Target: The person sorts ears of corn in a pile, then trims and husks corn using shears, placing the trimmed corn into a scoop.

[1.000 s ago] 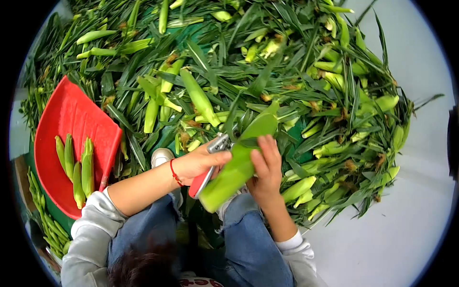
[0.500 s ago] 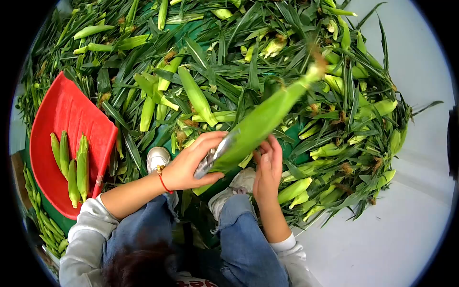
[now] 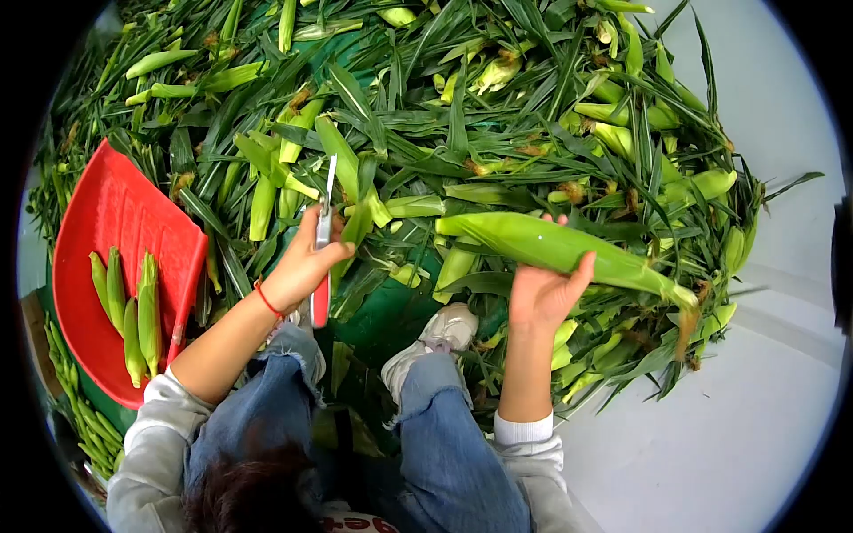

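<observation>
My left hand (image 3: 306, 266) is closed around pruning shears (image 3: 324, 226) with red-and-grey handles, their blade pointing up and away. A loose green husk leaf (image 3: 356, 229) lies against its fingers. On the right, my right hand (image 3: 544, 291) is turned palm up and grips a large green ear of corn in its husk (image 3: 569, 246). The thumb lies over the near side of the husk. The ear's brown silk end points right and its cut end points left, towards the shears, a gap apart from them.
A red scoop (image 3: 124, 200) at the left holds several small husked ears (image 3: 149, 311). Heaped leaves and corn (image 3: 426, 107) spread across the green floor. Long green pods (image 3: 84, 404) lie at the lower left. My shoe (image 3: 453, 329) stands below the heap, and a pale wall (image 3: 711, 435) is at the right.
My hands have moved apart. The ear, earlier held between both hands, has swung to near level in my right hand. The shears have turned upright in my left hand, off the ear.
</observation>
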### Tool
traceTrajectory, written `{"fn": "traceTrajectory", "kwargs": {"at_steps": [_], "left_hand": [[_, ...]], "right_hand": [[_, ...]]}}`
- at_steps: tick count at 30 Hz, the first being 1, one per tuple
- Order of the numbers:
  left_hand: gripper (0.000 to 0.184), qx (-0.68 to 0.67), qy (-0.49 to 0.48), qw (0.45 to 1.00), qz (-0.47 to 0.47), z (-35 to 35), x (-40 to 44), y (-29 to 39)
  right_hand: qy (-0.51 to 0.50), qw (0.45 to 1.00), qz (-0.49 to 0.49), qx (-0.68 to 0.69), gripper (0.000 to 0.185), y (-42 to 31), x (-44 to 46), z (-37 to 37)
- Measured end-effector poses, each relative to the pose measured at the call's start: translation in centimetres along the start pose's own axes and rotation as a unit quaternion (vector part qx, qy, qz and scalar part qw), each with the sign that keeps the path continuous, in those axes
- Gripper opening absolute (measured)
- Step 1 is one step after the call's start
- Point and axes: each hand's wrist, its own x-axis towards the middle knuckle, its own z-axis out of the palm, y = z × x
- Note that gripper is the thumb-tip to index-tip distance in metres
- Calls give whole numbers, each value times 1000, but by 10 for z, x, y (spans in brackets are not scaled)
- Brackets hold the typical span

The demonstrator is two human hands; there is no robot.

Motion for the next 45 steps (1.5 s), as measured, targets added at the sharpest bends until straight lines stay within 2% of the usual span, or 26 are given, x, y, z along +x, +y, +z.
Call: {"fn": "traceTrajectory", "kwargs": {"at_steps": [2,3,5,6,7,9,12,13,16,20,21,24,25,27,28,29,30,31,32,35,38,39,42,45], "left_hand": [[55,-163,-94,973,-134,1,-18,-1],[57,-219,-198,942,-158,5,-23,-9],[65,-213,-283,907,-229,25,-36,-7],[67,-187,-312,898,-249,36,-41,2],[68,-183,-303,900,-253,44,-39,6],[68,-221,-266,902,-258,54,-30,15],[52,-200,-272,929,-151,61,-29,-2],[48,-238,-249,921,-182,65,-33,-8],[52,-225,-257,914,-218,61,-38,-1],[45,-178,-184,953,-162,55,-29,-20],[42,-162,-146,970,-104,49,-23,-27],[47,-203,-50,975,-81,28,-2,-20],[49,-155,-89,984,-26,29,-3,-14],[55,-56,-165,981,87,35,-5,0],[65,149,-225,947,175,35,2,-3],[69,185,-241,938,169,39,-4,4],[73,223,-257,926,164,44,-11,12],[76,219,-241,933,154,47,-14,13],[74,221,-232,929,185,47,-15,9],[67,214,-221,913,269,41,-15,-2],[63,188,-242,931,200,38,-18,3],[61,181,-229,936,197,39,-18,1],[56,157,-211,946,188,45,-18,-3],[50,145,-228,949,165,43,-22,5]], "right_hand": [[19,999,-12,-27,57,1,-5,-3],[28,999,-20,-39,56,2,-7,-3],[35,994,-69,-76,54,11,-10,-5],[39,990,-92,-95,54,16,-14,-1],[52,993,-69,-77,49,17,-22,4],[13,997,-54,-55,45,25,-34,5],[0,998,-42,-49,39,26,-33,10],[16,998,-37,-53,39,25,-34,10],[77,996,-19,-39,41,29,-35,10],[131,988,76,29,53,22,-28,17],[157,985,68,33,50,22,-25,16],[56,994,96,-19,48,21,-29,0],[37,993,104,-35,48,25,-31,1],[-54,982,179,-2,48,38,-34,-5],[-100,971,215,16,48,45,-36,-6],[-29,985,162,-51,55,42,-51,24],[-13,991,134,-27,53,46,-52,33],[-24,988,120,-98,52,44,-50,30],[-36,979,105,-168,50,43,-47,24],[-73,970,139,-183,48,47,-42,3],[-38,979,187,-76,44,44,-48,10],[-41,978,202,-26,50,43,-46,14],[-17,982,185,-11,54,46,-49,19],[-91,968,229,51,64,47,-40,-4]]}}
